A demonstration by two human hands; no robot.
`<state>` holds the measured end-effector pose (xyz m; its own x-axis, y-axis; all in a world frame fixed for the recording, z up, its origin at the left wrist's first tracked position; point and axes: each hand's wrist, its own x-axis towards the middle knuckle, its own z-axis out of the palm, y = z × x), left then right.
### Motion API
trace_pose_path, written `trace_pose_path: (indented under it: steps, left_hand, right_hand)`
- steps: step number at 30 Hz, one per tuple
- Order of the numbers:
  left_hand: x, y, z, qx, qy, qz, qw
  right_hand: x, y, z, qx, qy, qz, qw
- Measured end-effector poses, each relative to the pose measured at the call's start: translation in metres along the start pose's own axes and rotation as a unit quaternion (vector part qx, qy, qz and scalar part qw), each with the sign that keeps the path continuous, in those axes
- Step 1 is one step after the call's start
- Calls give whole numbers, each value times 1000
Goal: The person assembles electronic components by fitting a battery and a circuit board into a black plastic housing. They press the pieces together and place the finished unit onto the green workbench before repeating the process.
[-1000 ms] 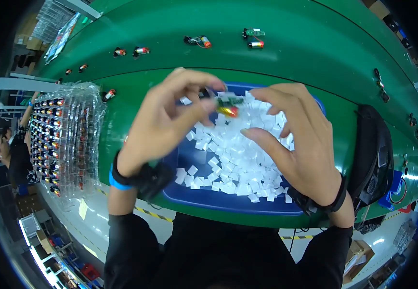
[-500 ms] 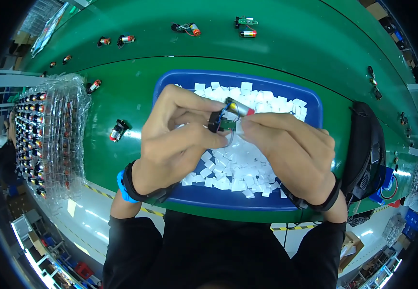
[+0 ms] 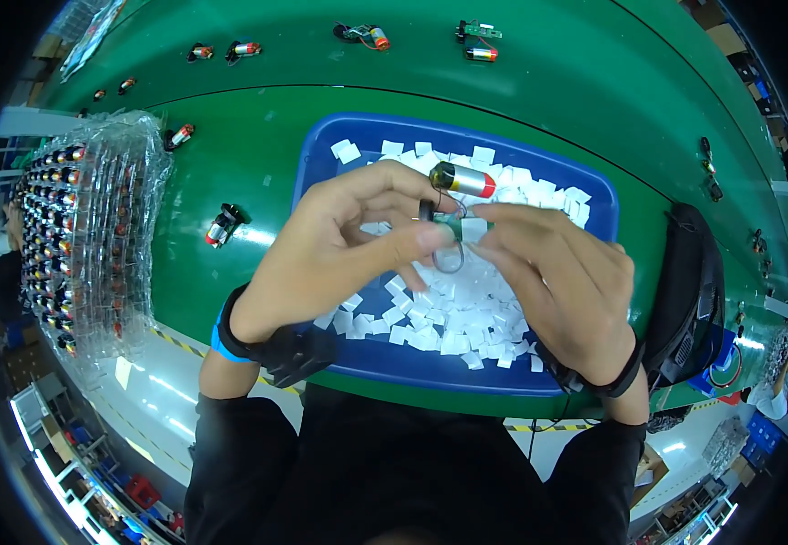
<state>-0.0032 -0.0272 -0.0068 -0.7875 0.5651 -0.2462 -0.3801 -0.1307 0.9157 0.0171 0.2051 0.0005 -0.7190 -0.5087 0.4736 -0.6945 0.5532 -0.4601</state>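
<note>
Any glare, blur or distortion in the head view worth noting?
Head view: strong fisheye bending of the green table edges and black corners; overhead-light glare beside the loose small cylinder; left hand, right hand and blue tray look sharp.

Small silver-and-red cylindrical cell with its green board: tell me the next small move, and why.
Probably press the white square pad flat onto the small green board. Left hand and right hand pinch it together above the blue plastic tray; the silver-and-red cylindrical cell sits just above.
</note>
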Motion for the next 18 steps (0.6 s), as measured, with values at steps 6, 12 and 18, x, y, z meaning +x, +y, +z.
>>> trace_pose_path:
  steps: [6, 12, 18]
  left_hand:
    - [-2, -4, 6, 189, 56, 70, 978]
    - [0, -11, 6, 201, 51, 84, 975]
    - [0, -9, 13, 273, 44, 82, 958]
  right_hand:
    - [5, 6, -9, 200, -19, 260, 944]
    - [13, 8, -8, 128, 38, 164, 977]
    - [5, 14, 1, 150, -24, 91, 984]
